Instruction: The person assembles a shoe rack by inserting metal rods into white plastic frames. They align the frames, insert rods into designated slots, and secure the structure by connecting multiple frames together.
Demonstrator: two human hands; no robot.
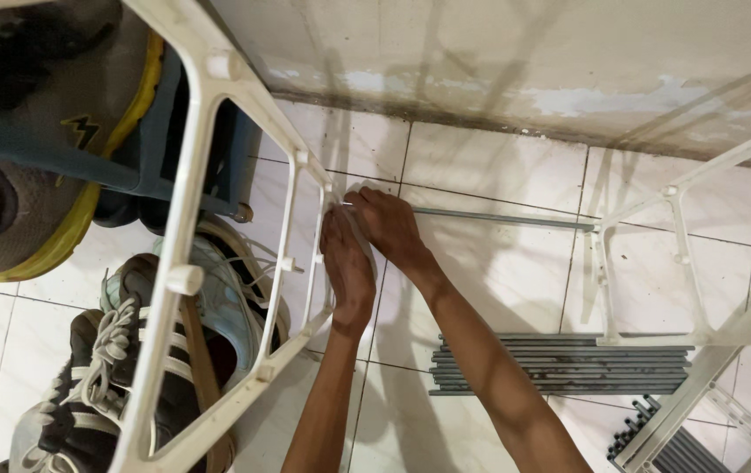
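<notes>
**Both hands at the joint of a grey rod and a white rack frame**

The right hand (386, 226) is curled closed around the left end of a thin grey rod (503, 218), fingers wrapped over it just where it meets the white plastic side frame (184, 263). The left hand (346, 267) lies just below and against the right, its fingers folded toward the same socket on the frame's right-hand upright; whether it grips the rod or only presses on the frame cannot be told, since the right hand covers the spot.

The rod runs level across the scene, its long axis left to right, slightly lower at its right end. That far end meets a second white side frame (687, 254) standing well apart to the right. The rod hangs above the white floor tiles (489, 280), with open tile beneath it and between the two frames.

Near the right forearm, a flat bundle of grey rods (559, 363) lies on the floor, parallel to the held one. More dark rods (656, 442) show at the lower right, beside further white frame parts.

To the left the room is tight: behind the near frame sit shoes, a grey one with a yellow sole (34, 175) above and black sneakers with white stripes (113, 385) below. The far side is closed by a stained wall (498, 61) meeting the tiles.
</notes>
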